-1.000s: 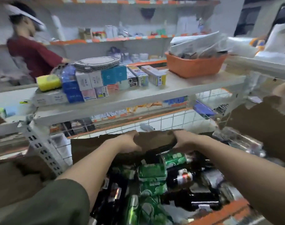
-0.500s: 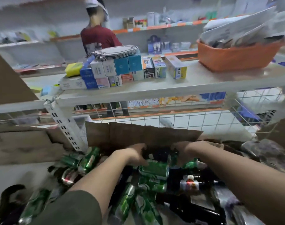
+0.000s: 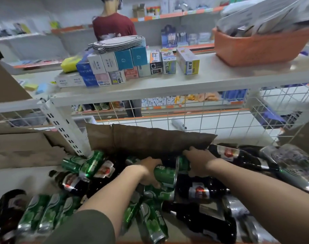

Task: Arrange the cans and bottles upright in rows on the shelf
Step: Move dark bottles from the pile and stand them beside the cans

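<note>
Green cans (image 3: 35, 213) and dark bottles (image 3: 199, 191) lie on their sides in a heap on the white lower shelf (image 3: 27, 176). My left hand (image 3: 148, 170) grips one green can (image 3: 165, 175) in the middle of the heap. Beside it, my right hand (image 3: 199, 162) curls around another green can (image 3: 182, 164), with its fingers against the lower edge of a brown cardboard flap (image 3: 150, 140) that stands behind the heap. More cans (image 3: 92, 162) are piled at the left, and a red-labelled bottle (image 3: 238, 155) lies at the right.
A white wire mesh (image 3: 220, 124) backs the shelf and a slotted post (image 3: 62, 127) stands at the left. The upper shelf holds small boxes (image 3: 115, 67) and an orange basket (image 3: 256, 48). Flattened cardboard (image 3: 18, 147) lies left. A person in a red shirt (image 3: 113, 25) stands beyond.
Both hands let go of the cardboard edge and dropped into the heap, each closing on a green can. The view swung left, and more fallen cans and bottles show.
</note>
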### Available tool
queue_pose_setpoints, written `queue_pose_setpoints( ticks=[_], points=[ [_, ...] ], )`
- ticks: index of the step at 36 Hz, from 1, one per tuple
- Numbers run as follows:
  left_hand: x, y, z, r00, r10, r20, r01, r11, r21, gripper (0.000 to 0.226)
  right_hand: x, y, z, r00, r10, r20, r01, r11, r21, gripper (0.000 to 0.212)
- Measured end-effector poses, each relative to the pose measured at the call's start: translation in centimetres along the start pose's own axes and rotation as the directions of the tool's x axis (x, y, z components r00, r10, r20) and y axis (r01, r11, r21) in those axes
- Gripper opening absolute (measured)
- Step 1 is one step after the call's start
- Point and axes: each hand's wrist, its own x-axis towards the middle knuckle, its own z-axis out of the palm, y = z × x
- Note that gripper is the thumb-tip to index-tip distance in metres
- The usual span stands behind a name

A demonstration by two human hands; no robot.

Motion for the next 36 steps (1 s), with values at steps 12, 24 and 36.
queue_pose_setpoints(
  ticks=[12, 24, 36],
  points=[
    [-5.9, -5.0, -5.9, 0.954, -0.159, -0.255, 0.022, 0.882, -0.470, 0.077, -0.2, -2.4, -6.9, 0.991, -0.048, -0.128, 0.110, 0.839, 0.533, 0.051],
    [-16.8, -11.0, -11.1, 0.787, -0.359, -0.502, -0.176, 0.650, -0.739, 0.068, -4.2, -15.0, -15.3, 0.977, -0.213, 0.026, 0.108, 0.594, 0.797, 0.030],
    [-35.5, -25.5, -6.7, 0.567, -0.617, -0.546, -0.229, 0.518, -0.824, 0.042, -5.2, -36.9, -15.5, 0.899, -0.431, 0.084, 0.141, 0.465, 0.874, 0.042]
  ],
)
